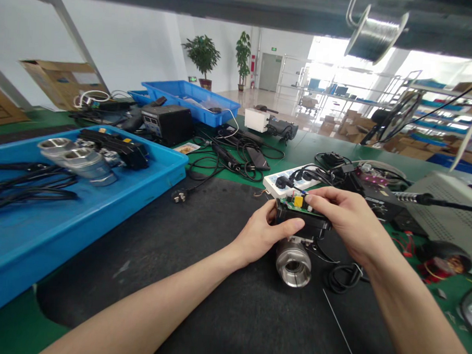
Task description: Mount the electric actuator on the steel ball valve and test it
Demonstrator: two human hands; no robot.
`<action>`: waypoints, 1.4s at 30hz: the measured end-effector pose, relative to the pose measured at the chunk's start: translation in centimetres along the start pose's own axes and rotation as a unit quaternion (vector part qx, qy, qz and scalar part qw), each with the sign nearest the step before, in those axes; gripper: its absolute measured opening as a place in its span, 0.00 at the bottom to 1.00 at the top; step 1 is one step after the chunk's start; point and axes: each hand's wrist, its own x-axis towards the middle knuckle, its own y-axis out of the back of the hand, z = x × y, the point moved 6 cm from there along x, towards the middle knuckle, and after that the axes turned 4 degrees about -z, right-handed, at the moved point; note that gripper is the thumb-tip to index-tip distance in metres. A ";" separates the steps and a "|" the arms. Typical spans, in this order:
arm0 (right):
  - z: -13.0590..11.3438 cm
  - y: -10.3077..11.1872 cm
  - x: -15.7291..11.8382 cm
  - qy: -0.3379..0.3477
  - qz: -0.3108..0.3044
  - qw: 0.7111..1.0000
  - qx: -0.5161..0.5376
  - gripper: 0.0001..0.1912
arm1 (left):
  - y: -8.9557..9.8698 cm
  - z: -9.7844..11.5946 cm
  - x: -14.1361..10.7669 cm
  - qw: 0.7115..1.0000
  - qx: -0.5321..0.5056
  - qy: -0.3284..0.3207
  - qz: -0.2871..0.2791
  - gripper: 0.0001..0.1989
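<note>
Left hand (259,233) wrapped round left end of black rectangular housing (314,223), set above round silver metal fitting (285,258) on black mat (217,239). Right hand (346,215) nearly closed, fingertips at green circuit board (286,204) atop housing; cannot tell what they pinch.

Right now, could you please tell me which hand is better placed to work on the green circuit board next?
Probably the right hand: its fingers are at the green circuit board, while the left hand grips the black boxy housing below.

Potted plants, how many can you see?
2: a bushy plant in the background, and a slimmer plant to its right. More could be hidden.
</note>
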 end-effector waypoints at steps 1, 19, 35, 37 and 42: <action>0.0 0.0 0.0 0.001 -0.001 1.000 -0.001 0.22 | 0.0 0.0 0.0 1.000 0.000 -0.001 0.000 0.27; -0.1 0.0 0.1 0.000 0.002 1.000 0.001 0.22 | 0.1 -0.1 0.0 1.000 0.002 -0.002 -0.001 0.27; -0.1 0.0 0.0 -0.001 0.000 1.000 0.004 0.23 | 0.0 -0.1 0.0 1.000 0.002 0.000 0.001 0.27; -0.1 0.0 0.0 0.001 0.002 1.000 0.003 0.23 | 0.1 -0.1 0.0 1.000 0.003 -0.001 0.003 0.27; -0.1 0.0 -0.1 0.000 0.006 1.000 -0.005 0.23 | 0.1 0.0 0.0 1.000 0.007 -0.001 0.007 0.28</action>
